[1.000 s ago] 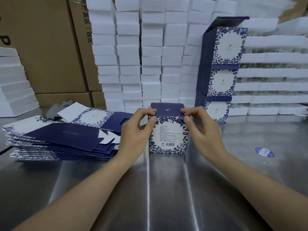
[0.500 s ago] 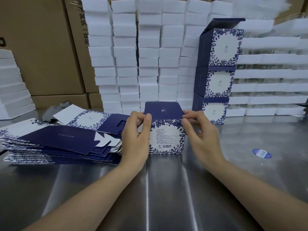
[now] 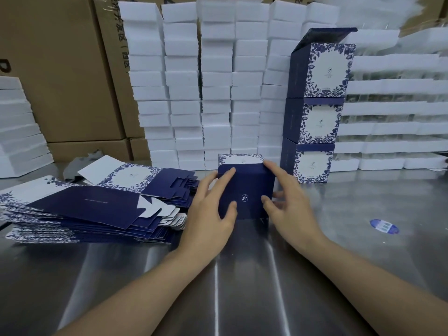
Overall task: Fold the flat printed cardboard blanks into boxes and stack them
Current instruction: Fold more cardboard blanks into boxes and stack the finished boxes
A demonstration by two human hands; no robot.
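On the bench (image 3: 242, 275), between the pile of flat blanks (image 3: 97, 207) and the stack of folded boxes (image 3: 312, 127), the box (image 3: 244, 190) sits tipped, navy lid towards you. Your left hand (image 3: 211, 209) and right hand (image 3: 288, 202) flank it, each grip wide with fingers spread against it. Press both lid edges evenly, then square the corners before stacking.

- Brushed steel table (image 3: 242, 287), streaked with glare.
- Tall columns of white foam blocks (image 3: 215, 93) along the back edge, packed side by side.
- Behind and left of those, brown cardboard cartons (image 3: 60, 69), stacked, with black print.
- At far left, a leaning stack of white slabs (image 3: 17, 132).
- At right, layered white trays (image 3: 392, 110), possibly with clear lids; too blurred to tell.
- Blue oval sticker (image 3: 384, 226) flat on the table at right.
- Grey crumpled scrap (image 3: 80, 163) at the foot of the cartons.
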